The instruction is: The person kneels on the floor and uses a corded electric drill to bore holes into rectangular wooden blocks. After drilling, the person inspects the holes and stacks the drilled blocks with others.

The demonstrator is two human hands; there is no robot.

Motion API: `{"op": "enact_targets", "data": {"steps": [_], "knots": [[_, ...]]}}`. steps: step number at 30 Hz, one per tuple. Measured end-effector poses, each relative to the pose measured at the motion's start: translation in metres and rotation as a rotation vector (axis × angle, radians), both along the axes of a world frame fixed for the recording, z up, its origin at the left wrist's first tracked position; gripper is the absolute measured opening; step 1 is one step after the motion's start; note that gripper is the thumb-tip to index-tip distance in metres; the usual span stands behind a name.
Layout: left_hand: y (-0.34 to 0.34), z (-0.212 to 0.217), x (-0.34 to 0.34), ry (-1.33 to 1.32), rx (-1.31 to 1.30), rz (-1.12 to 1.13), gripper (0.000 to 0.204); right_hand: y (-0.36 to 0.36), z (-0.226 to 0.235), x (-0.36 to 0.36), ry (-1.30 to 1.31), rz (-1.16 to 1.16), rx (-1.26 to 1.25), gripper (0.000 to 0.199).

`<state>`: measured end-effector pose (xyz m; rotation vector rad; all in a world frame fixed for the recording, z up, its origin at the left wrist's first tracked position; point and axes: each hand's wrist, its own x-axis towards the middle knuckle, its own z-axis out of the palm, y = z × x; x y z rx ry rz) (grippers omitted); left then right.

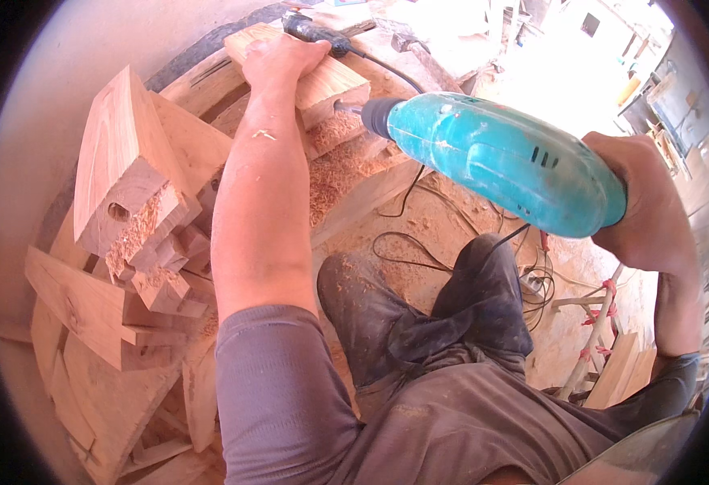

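Note:
My right hand (641, 202) is wrapped round the rear grip of a teal power drill (492, 158). The drill lies nearly level and points left, its black chuck (378, 118) holding a bit (348, 107). That bit meets the end face of a pale wooden block (334, 85), at or just inside a dark hole; how deep it sits I cannot tell. From above, my left hand (281, 61) grips the block, thumb toward the right side and the other fingers partly hidden. Wood shavings (342, 133) lie heaped below the block's end.
Stacked at the left are several cut blocks, one with a hole (118, 212) in its end. A black corded power tool (315, 34) lies just beyond my left hand, near a hammer-like tool (427, 61). Black cable (411, 250) loops over the dusty floor beside my knees.

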<state>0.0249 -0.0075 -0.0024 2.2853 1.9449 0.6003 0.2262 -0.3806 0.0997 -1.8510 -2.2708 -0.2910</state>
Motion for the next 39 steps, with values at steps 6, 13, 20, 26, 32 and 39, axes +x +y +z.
{"op": "enact_targets", "data": {"steps": [6,13,20,26,32,39], "knots": [[-0.01,0.002,0.001,0.003,0.037,0.058,0.074,0.007,0.0,0.009,0.125,0.047,-0.019,0.023],[0.003,0.002,0.005,0.058,-0.069,0.037,0.075,-0.014,-0.051,0.011,0.601,-0.179,-0.073,0.011],[-0.007,0.007,0.011,0.074,-0.067,0.075,0.073,-0.041,-0.137,0.026,0.994,-0.316,-0.189,0.019],[0.01,0.002,0.011,0.097,-0.098,0.101,0.073,-0.054,-0.199,0.013,1.432,-0.333,-0.195,0.022],[0.024,-0.002,0.012,0.159,-0.091,0.122,0.069,-0.05,-0.234,0.011,1.555,-0.195,-0.173,0.016],[0.024,0.001,0.011,0.161,-0.107,0.088,0.062,-0.051,-0.257,0.008,1.622,-0.154,-0.217,0.012]]}}
